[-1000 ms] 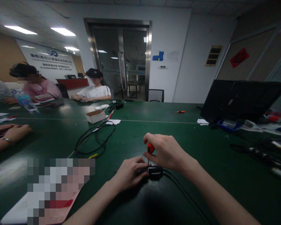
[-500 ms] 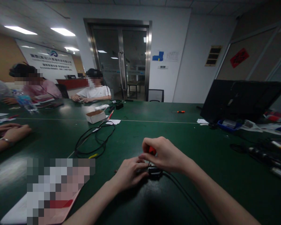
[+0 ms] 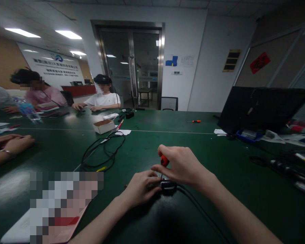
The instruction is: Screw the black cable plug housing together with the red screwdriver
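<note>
As your hands meet over the near half of the green table [image 3: 144, 144], its far edge runs well beyond them, past the seam. The cord [image 3: 116, 153] lies in loops ahead and to your left, near the box [image 3: 104, 127], while the monitor [image 3: 256, 108] stands well apart on your right, leaving your forearms room to shift.

The screwdriver [image 3: 164, 160] stands nearly upright in front of you, handle up and shaft down, its lower end leaning slightly left. The part [image 3: 168, 185] sits beneath, its long axis running left to right; the cable [image 3: 196, 201] leaves its right end and bends toward you.

Your right hand [image 3: 184, 165] has its fingers clamped on the handle; your left hand [image 3: 140, 186] pinches the part's left end, partly hiding it. The handle is orange-red with a dark patch, the shaft thin. The part is black, with a pale shine; where the tip meets it is too small to tell.
</note>
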Demonstrator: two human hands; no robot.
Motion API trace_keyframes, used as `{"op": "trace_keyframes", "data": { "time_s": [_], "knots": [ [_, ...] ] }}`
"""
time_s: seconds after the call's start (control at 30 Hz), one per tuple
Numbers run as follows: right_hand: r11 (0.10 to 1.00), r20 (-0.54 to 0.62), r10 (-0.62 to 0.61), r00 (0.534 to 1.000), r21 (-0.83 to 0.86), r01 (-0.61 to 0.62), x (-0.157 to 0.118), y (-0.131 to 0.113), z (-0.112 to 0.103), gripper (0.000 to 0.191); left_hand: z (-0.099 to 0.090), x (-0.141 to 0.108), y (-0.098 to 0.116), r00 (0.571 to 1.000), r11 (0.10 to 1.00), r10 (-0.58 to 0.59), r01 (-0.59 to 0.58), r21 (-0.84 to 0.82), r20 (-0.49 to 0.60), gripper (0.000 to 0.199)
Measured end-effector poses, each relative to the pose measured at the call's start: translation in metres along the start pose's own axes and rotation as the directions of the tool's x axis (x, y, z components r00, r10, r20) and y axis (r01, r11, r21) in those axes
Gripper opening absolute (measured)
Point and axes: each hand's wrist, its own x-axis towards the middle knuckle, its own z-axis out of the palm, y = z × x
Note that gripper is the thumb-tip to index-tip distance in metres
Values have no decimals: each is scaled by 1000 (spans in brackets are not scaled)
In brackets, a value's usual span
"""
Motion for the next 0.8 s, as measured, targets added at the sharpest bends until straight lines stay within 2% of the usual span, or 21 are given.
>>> {"op": "trace_keyframes", "data": {
  "time_s": [0.07,0.27,0.6,0.8],
  "knots": [
    [999,3,15,1000,-33,-15,0,1,1,28,-1,0,1,1000,1000,0,0,-6,4,21],
    [999,21,22,1000,-29,-22,1,0,2,17,-3,0,3,1000,1000,-4,5,-23,26,18],
    [984,88,-48,995,178,32,-2,1,-6,23,-5,1,4,1000,1000,4,-3,-24,27,15],
    [931,104,-117,988,358,73,-1,5,-5,21,-3,0,2,1000,1000,3,-3,-27,22,14]
  ]
}}
